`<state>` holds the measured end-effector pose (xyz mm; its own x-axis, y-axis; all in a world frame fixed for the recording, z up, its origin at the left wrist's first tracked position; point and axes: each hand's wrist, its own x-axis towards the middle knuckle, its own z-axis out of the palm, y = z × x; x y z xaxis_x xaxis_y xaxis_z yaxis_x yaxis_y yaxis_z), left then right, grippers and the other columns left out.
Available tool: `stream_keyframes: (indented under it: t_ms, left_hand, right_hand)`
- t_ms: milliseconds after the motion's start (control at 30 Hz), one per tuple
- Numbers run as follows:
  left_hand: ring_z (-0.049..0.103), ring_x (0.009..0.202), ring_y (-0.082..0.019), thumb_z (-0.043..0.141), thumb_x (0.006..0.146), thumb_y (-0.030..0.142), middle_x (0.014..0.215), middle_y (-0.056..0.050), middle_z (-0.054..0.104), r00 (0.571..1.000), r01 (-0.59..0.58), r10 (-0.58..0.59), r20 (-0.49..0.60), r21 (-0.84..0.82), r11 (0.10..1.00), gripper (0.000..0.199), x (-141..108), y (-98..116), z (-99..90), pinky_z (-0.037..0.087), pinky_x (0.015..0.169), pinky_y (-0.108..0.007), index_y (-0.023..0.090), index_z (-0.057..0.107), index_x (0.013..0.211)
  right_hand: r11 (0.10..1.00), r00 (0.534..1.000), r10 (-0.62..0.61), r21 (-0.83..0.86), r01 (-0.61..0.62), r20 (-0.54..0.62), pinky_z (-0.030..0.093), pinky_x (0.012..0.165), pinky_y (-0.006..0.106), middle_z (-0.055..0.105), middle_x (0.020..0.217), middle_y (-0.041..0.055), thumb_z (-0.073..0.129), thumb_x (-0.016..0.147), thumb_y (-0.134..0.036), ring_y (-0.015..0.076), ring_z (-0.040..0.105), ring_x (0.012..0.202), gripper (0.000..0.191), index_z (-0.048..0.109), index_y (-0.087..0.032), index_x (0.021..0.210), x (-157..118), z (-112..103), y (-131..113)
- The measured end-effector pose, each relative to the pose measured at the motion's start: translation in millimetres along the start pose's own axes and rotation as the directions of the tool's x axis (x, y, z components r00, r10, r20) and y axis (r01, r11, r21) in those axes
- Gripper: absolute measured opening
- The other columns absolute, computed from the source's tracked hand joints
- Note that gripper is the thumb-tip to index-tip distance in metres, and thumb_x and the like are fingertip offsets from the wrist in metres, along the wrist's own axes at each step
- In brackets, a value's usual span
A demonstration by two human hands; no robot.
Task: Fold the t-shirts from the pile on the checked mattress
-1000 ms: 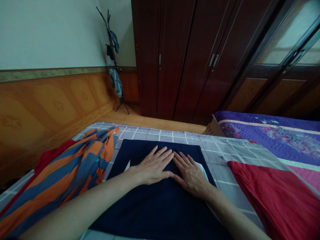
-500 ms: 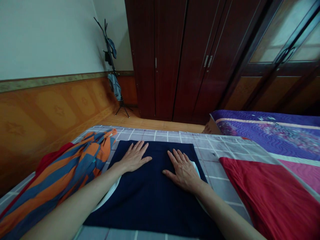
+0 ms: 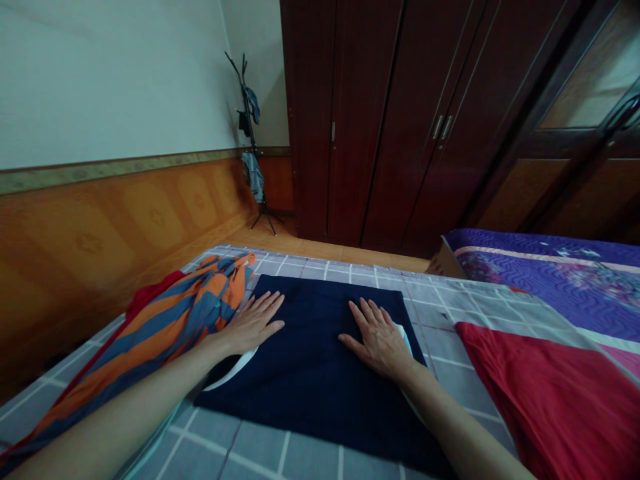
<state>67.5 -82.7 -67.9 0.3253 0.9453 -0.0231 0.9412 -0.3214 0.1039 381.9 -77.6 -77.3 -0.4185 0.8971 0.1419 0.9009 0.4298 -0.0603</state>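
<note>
A dark navy garment with white curved trim (image 3: 310,373) lies spread flat on a grey checked bed cover (image 3: 260,447). My left hand (image 3: 256,323) rests palm down near its far left edge, fingers stretched out. On the right part of the same cloth my right hand (image 3: 376,337) lies flat with the fingers spread, beside a bit of white trim. Neither hand grips anything. Close to my left forearm is a heaped orange and blue striped garment (image 3: 185,320). Part of the navy cloth's right side is hidden under my right forearm.
To the right lies a red cloth (image 3: 545,393). Beyond it is a bed with a purple quilted cover (image 3: 540,273). A dark wooden wardrobe (image 3: 380,133) stands past the far edge, with a black coat rack (image 3: 253,140) holding clothes in the corner.
My left hand has slid left across the navy garment toward its edge, while my right hand stays at about the same spot on the cloth. The view has turned slightly left.
</note>
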Motion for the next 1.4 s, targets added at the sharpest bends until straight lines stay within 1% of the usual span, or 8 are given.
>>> stream_keyframes:
  t_ms: [200, 333, 467, 600, 733, 933, 1200, 1400]
  left_hand:
    - [0.05, 0.12, -0.023, 0.033, 0.095, 0.038, 0.126, -0.012, 0.058, 0.972, 0.12, -0.14, -0.188, -0.113, 0.986, 0.042, -38.3, -2.3, -15.4, 0.034, 0.103, -0.036, 0.014, 0.06, 0.117]
    - [0.063, 0.082, -0.019, 0.043, 0.09, 0.039, 0.082, -0.002, 0.067, 0.958, 0.251, -0.274, -0.082, -0.22, 0.943, 0.029, -67.0, 9.7, -25.4, 0.044, 0.074, -0.028, 0.02, 0.063, 0.081]
    - [0.063, 0.071, -0.018, 0.047, 0.087, 0.032, 0.067, 0.001, 0.064, 0.941, 0.338, -0.336, 0.039, -0.16, 0.928, 0.023, -79.8, 17.2, -26.2, 0.04, 0.061, -0.025, 0.02, 0.058, 0.071]
    - [0.062, 0.097, -0.022, 0.047, 0.09, 0.032, 0.102, -0.006, 0.068, 0.969, 0.226, -0.232, -0.084, -0.073, 0.971, 0.022, -85.6, 26.6, -25.2, 0.045, 0.083, -0.031, 0.019, 0.063, 0.098]
    - [0.03, 0.137, -0.025, 0.043, 0.093, 0.044, 0.151, -0.009, 0.032, 0.999, 0.01, -0.012, -0.034, -0.057, 0.998, 0.058, -93.8, 32.7, -11.1, 0.027, 0.111, -0.041, 0.02, 0.031, 0.144]
    - [0.012, 0.143, -0.024, 0.029, 0.097, 0.05, 0.156, -0.009, 0.01, 0.999, -0.008, 0.01, 0.051, -0.029, 1.0, 0.066, -100.6, 22.5, 8.6, 0.016, 0.115, -0.045, 0.021, 0.003, 0.15]
    - [0.02, 0.141, -0.028, 0.035, 0.096, 0.048, 0.155, -0.009, 0.017, 0.994, -0.079, 0.075, -0.076, -0.042, 0.996, 0.066, -102.4, 20.2, 8.2, 0.024, 0.112, -0.049, 0.025, 0.004, 0.149]
    - [0.032, 0.137, -0.025, 0.041, 0.094, 0.049, 0.149, -0.009, 0.034, 0.973, -0.186, 0.175, -0.154, -0.063, 0.98, 0.063, -85.0, 13.1, -22.9, 0.03, 0.111, -0.045, 0.024, 0.022, 0.148]
  right_hand:
    - [0.999, 1.0, -0.015, -0.04, 0.015, -0.02, 0.024, 0.109, 0.049, 0.034, 0.147, 0.0193, 0.031, 0.088, -0.067, 0.0345, 0.027, 0.137, 0.079, 0.034, -0.011, 0.145, 1.4, 4.3, 1.0]
    - [0.998, 0.999, -0.018, -0.055, 0.016, -0.046, 0.025, 0.109, 0.049, 0.036, 0.146, 0.019, 0.033, 0.088, -0.067, 0.0347, 0.029, 0.136, 0.079, 0.036, -0.011, 0.144, 2.0, 8.5, 2.0]
    - [0.999, 0.997, -0.027, -0.045, 0.024, -0.074, 0.026, 0.108, 0.049, 0.038, 0.145, 0.0193, 0.034, 0.088, -0.066, 0.0346, 0.03, 0.135, 0.078, 0.038, -0.011, 0.143, 2.1, 11.4, 3.4]
    - [0.998, 0.996, -0.039, -0.052, 0.035, -0.082, 0.027, 0.107, 0.049, 0.038, 0.144, 0.0196, 0.032, 0.088, -0.066, 0.0348, 0.031, 0.135, 0.078, 0.038, -0.011, 0.142, 2.1, 12.4, 4.4]
    - [0.997, 0.994, -0.045, -0.074, 0.038, -0.098, 0.028, 0.107, 0.049, 0.04, 0.144, 0.0187, 0.03, 0.088, -0.067, 0.0344, 0.032, 0.134, 0.078, 0.039, -0.011, 0.142, 1.9, 13.7, 5.5]
    - [0.999, 0.992, -0.032, -0.029, 0.029, -0.122, 0.027, 0.108, 0.049, 0.041, 0.143, 0.0171, 0.03, 0.089, -0.066, 0.0332, 0.032, 0.135, 0.076, 0.038, -0.012, 0.143, 4.0, 17.3, 13.2]
    - [0.919, 0.953, 0.224, 0.37, -0.136, -0.206, 0.032, 0.106, 0.045, 0.038, 0.144, 0.0213, 0.041, 0.087, -0.056, 0.03, 0.036, 0.133, 0.076, 0.034, -0.004, 0.141, 4.8, -21.7, 49.1]
    - [0.726, 0.864, 0.5, 0.515, -0.455, 0.059, 0.053, 0.07, 0.035, 0.067, 0.107, 0.0176, 0.053, 0.081, -0.039, 0.0236, 0.067, 0.08, 0.057, 0.052, -0.007, 0.127, -40.0, -41.8, 69.6]
